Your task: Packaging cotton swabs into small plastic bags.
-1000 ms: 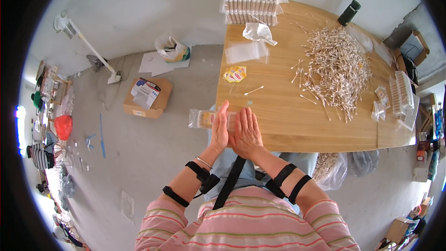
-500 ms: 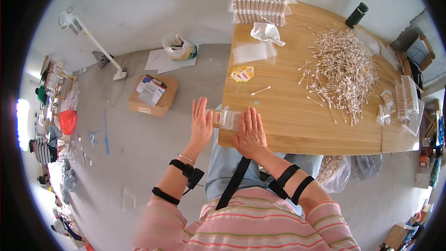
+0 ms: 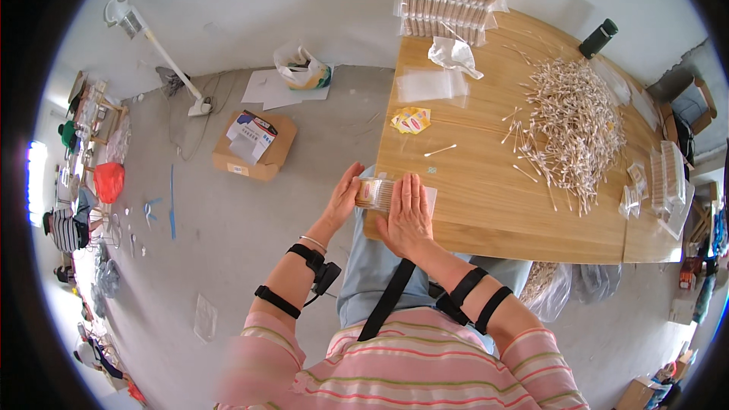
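Note:
At the table's near left corner lies a clear pack of cotton swabs (image 3: pixel 373 193) with a yellow label at its left end. My left hand (image 3: pixel 346 196) is closed around that labelled end; the thumb is partly hidden. Flat across the pack's right part rests my right hand (image 3: pixel 408 216), fingers stretched out and side by side. A pale edge of plastic shows just right of its fingers. Above the hands are a single cotton swab (image 3: pixel 440 150), several yellow label cards (image 3: pixel 411 120) and a stack of clear bags (image 3: pixel 431 86).
A big heap of loose swabs (image 3: pixel 581 133) covers the table's right half. Filled packs (image 3: pixel 448 0) are stacked at the back, near a crumpled white bag (image 3: pixel 454 55). A dark green bottle (image 3: pixel 598 38) stands far right. A cardboard box (image 3: pixel 257 148) sits on the floor to the left.
My left hand has gone from pressing flat against the pack's end to curling round it. The right hand stays flat on the pack. The whole view has shifted slightly.

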Motion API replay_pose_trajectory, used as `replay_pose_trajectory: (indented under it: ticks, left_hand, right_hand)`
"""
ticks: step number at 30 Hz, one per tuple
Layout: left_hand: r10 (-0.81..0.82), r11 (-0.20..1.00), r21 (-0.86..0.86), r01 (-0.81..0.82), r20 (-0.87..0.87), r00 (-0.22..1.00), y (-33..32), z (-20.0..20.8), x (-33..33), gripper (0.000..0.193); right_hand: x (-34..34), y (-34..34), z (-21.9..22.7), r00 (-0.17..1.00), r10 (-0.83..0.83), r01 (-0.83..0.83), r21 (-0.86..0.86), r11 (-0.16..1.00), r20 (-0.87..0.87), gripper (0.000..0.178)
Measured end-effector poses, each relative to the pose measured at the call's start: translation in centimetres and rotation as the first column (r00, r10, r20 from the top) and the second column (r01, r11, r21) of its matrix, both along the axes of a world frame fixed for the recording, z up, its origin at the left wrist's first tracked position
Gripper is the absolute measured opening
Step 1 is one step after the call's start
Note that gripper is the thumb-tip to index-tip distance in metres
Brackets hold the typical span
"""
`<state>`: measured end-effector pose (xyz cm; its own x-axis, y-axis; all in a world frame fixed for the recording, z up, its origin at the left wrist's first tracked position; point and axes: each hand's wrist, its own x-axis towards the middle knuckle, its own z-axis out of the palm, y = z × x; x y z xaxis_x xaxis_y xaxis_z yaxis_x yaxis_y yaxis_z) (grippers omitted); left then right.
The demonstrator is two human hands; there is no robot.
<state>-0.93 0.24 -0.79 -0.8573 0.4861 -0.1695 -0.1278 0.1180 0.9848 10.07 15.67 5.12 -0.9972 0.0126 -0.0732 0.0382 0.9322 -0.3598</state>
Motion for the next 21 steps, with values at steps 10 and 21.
replay_pose_trajectory:
  ticks: [10,21]
  left_hand:
    - [0.056,0.989,0.135,-0.064,0.066,0.996,-0.2,-0.2,0.2,0.053]
    - [0.069,0.976,0.202,-0.079,0.058,0.996,-0.6,1.0,0.6,0.072]
  right_hand:
    - [-0.6,-1.2,0.1,0.999,-0.022,0.021,-0.027,0.999,-0.04,0.082]
    - [-2.4,1.1,-0.9,0.913,-0.357,0.071,-0.785,0.616,-0.198,0.065]
